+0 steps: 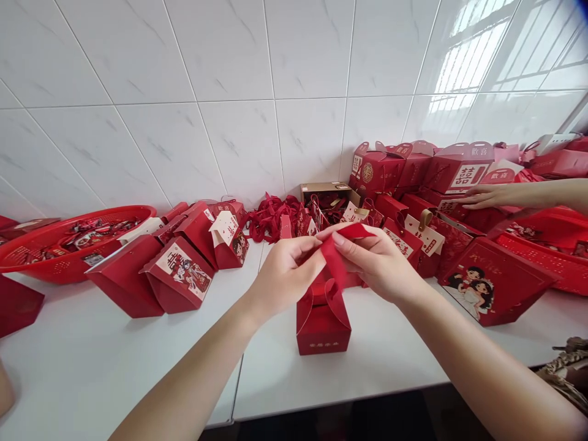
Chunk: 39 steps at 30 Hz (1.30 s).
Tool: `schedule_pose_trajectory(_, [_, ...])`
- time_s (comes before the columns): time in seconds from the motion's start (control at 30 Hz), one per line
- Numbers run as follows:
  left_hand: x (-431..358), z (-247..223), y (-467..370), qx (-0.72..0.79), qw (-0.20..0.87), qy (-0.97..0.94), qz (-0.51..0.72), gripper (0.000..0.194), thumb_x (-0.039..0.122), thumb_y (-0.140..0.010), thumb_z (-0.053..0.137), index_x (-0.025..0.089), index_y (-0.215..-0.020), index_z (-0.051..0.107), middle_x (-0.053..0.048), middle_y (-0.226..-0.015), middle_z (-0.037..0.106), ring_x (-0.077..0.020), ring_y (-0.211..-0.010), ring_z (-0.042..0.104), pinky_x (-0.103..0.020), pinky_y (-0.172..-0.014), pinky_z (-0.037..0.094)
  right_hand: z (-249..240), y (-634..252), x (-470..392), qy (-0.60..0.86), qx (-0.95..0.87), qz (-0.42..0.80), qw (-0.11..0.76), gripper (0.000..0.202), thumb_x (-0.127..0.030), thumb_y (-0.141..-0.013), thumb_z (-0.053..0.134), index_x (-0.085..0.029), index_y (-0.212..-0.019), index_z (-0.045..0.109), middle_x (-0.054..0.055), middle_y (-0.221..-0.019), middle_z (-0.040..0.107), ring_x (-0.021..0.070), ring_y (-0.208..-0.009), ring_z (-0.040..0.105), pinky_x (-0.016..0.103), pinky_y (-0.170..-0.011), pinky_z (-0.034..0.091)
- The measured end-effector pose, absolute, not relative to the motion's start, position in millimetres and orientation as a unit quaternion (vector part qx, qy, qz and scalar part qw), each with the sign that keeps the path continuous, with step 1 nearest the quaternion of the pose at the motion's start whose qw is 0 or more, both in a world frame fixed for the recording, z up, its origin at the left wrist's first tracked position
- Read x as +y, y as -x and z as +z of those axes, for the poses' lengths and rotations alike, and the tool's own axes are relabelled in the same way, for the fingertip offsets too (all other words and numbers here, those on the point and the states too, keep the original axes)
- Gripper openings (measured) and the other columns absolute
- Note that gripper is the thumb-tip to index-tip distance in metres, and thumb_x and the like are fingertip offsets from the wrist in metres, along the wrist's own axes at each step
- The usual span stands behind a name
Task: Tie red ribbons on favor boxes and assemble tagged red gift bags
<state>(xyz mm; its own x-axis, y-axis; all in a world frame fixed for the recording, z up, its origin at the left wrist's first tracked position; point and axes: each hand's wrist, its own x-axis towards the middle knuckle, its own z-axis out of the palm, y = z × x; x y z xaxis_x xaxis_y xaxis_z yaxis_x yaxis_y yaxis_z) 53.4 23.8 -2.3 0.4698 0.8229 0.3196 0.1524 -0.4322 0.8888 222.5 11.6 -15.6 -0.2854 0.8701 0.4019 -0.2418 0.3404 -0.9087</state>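
From here I see a pale tabletop (275, 380) pushed against a wall of white marbled tiles (239, 135), with window light shining off the upper right. The left hand (287, 269) and right hand (374, 260) pinch a red ribbon (334, 260) between fingers and thumbs, just above a small red box (324, 331) that stands upright near the table's front edge. Pale characters run along its front, too small for me to read.

To the left, a red plastic basket (46, 269) holds wrapped pieces, beside a group of red boxes (179, 275); one bears a printed couple. Loose ribbons (273, 217) lie piled near the wall. At right, stacked gift boxes (459, 168) read "囍" and "歡喜", and another person's hand (491, 197) reaches among them. A large box (500, 278) shows a cartoon bride and groom.
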Motion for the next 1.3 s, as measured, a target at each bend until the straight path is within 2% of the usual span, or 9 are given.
schedule_pose_trajectory(0.23, [34,-1,-35,0.294,0.637,-0.604,0.379,0.034,0.025,-0.08,0.061,0.02,-0.049,0.048,0.001,-0.059,0.044,-0.0129,-0.061,0.045,-0.024,-0.061,0.043,-25,-240,16,0.223,-0.846,0.14,0.464,0.029,-0.018,-0.096,0.046,-0.023,-0.11,0.071,0.007,-0.096,0.068,0.0166,-0.087,0.064,0.029,-0.075,0.054])
schedule_pose_trajectory(0.4, [30,-3,-30,0.296,0.611,-0.661,0.32,0.033,0.04,-0.087,0.056,0.02,-0.066,0.071,-0.008,-0.073,0.067,-0.0241,-0.078,0.062,-0.037,-0.08,0.052,-32,-242,19,0.217,-0.862,0.0,0.458,0.036,-0.013,-0.094,0.046,-0.023,-0.119,0.069,0.009,-0.104,0.069,0.0191,-0.095,0.066,0.031,-0.078,0.057])
schedule_pose_trajectory(0.5, [16,-6,-26,0.365,0.428,-0.737,0.374,0.027,0.045,-0.087,0.06,0.024,-0.083,0.077,-0.008,-0.095,0.075,-0.0307,-0.101,0.064,-0.043,-0.098,0.045,-36,-241,12,0.258,-0.81,0.019,0.526,0.032,-0.017,-0.095,0.049,-0.025,-0.119,0.07,0.009,-0.111,0.07,0.0208,-0.1,0.067,0.034,-0.083,0.056])
schedule_pose_trajectory(0.6, [2,-24,-6,0.447,0.191,-0.762,0.428,0.026,0.044,-0.081,0.067,0.029,-0.1,0.078,-0.006,-0.121,0.071,-0.0353,-0.125,0.054,-0.05,-0.119,0.015,-51,-256,-6,0.398,-0.67,0.054,0.624,0.024,-0.025,-0.096,0.054,-0.027,-0.111,0.073,0.006,-0.102,0.072,0.02,-0.089,0.068,0.033,-0.077,0.056])
schedule_pose_trajectory(0.67, [-4,-48,22,0.501,0.14,-0.754,0.401,0.033,0.048,-0.08,0.066,0.032,-0.106,0.077,-0.006,-0.128,0.068,-0.0371,-0.13,0.051,-0.052,-0.12,0.004,-72,-278,-19,0.506,-0.552,0.076,0.658,0.021,-0.035,-0.094,0.059,-0.027,-0.105,0.075,0.005,-0.094,0.073,0.02,-0.08,0.068,0.033,-0.073,0.055])
schedule_pose_trajectory(0.83, [-8,-118,94,0.658,0.265,-0.658,0.252,0.049,0.063,-0.08,0.059,0.028,-0.108,0.076,-0.012,-0.134,0.063,-0.0401,-0.132,0.05,-0.056,-0.114,0.027,-146,-335,-44,0.664,-0.455,0.193,0.562,0.041,-0.06,-0.076,0.069,-0.02,-0.084,0.074,0.008,-0.072,0.072,0.0264,-0.069,0.068,0.04,-0.066,0.056])
schedule_pose_trajectory(1.0, [-5,-126,76,0.623,0.194,-0.714,0.253,0.033,0.055,-0.085,0.056,0.027,-0.078,0.071,-0.01,-0.13,0.065,-0.0386,-0.138,0.042,-0.057,-0.113,0.027,-153,-326,-39,0.691,-0.534,0.125,0.471,0.057,-0.059,-0.08,0.064,-0.017,-0.119,0.062,0.017,-0.118,0.067,0.0352,-0.107,0.063,0.055,-0.092,0.049])
schedule_pose_trajectory(1.1, [3,-113,35,0.586,0.201,-0.714,0.327,0.025,0.049,-0.086,0.055,0.024,-0.083,0.059,-0.01,-0.126,0.062,-0.033,-0.128,0.05,-0.051,-0.107,0.037,-130,-294,-23,0.622,-0.609,0.101,0.481,0.043,-0.051,-0.087,0.059,-0.02,-0.117,0.06,0.014,-0.118,0.065,0.0301,-0.109,0.061,0.051,-0.097,0.047])
schedule_pose_trajectory(1.3, [18,-121,-14,0.51,0.442,-0.685,0.274,0.036,0.059,-0.089,0.045,0.023,-0.09,0.046,-0.001,-0.089,0.058,-0.0179,-0.081,0.058,-0.03,-0.075,0.05,-125,-241,2,0.523,-0.601,0.448,0.406,0.039,-0.057,-0.089,0.055,-0.023,-0.107,0.048,-0.001,-0.087,0.056,0.0127,-0.065,0.055,0.028,-0.059,0.048])
